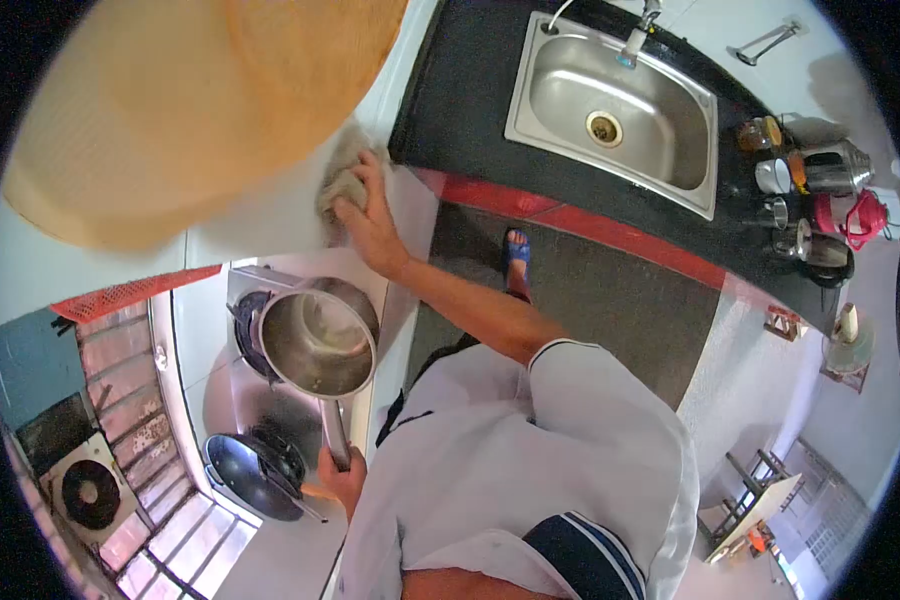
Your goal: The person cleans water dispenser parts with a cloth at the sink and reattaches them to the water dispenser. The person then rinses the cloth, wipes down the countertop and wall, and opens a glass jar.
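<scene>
My left hand (342,480) is closed around the long handle of a metal saucepan (320,340). The pan's open top faces me, over the stove's far burner (254,335); I cannot tell whether it rests there. With its arm stretched across, my right hand (375,220) grips a crumpled greyish cloth (346,190), pressed against the white tiled surface (270,225) beside the stove. Nearer to me a dark wok (245,470) sits on the other burner. A large round tan object (200,110), close and blurred, covers the upper left of the view.
A steel sink (560,90) with a faucet (634,45) is set into the black countertop (460,90). Jars, cups and a pink pitcher (855,215) stand at its right end. A red mesh strip (135,295) edges the wall above a barred window (130,400). A fan (90,493) is lower left.
</scene>
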A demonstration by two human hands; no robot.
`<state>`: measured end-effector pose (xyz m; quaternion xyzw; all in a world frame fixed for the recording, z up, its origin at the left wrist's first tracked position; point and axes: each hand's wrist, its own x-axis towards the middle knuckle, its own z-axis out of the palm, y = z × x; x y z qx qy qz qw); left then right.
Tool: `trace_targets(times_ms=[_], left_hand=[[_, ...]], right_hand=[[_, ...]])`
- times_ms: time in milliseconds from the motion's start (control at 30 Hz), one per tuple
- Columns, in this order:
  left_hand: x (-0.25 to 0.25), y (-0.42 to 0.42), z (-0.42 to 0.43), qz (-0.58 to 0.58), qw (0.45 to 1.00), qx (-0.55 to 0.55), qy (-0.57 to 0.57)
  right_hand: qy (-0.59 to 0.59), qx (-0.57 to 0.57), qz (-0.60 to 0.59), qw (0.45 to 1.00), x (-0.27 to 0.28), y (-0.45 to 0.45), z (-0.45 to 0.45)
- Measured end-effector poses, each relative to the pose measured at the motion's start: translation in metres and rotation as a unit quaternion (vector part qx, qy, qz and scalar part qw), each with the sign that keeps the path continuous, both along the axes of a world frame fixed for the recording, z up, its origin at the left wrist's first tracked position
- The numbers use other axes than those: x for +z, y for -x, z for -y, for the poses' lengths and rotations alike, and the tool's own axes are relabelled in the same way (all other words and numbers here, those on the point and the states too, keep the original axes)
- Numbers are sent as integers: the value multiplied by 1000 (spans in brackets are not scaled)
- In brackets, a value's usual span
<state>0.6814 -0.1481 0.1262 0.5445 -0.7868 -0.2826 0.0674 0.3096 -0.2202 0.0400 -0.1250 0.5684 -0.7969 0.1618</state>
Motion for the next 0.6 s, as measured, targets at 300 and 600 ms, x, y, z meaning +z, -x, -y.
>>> trace_targets(times_ms=[300, 600], left_hand=[[11, 14, -2, -9, 1000, 16, -20], [-5, 3, -2, -94, 994, 47, 12]], right_hand=[[19, -5, -192, 981, -37, 55, 13], [39, 51, -312, 948, 27, -22, -11]])
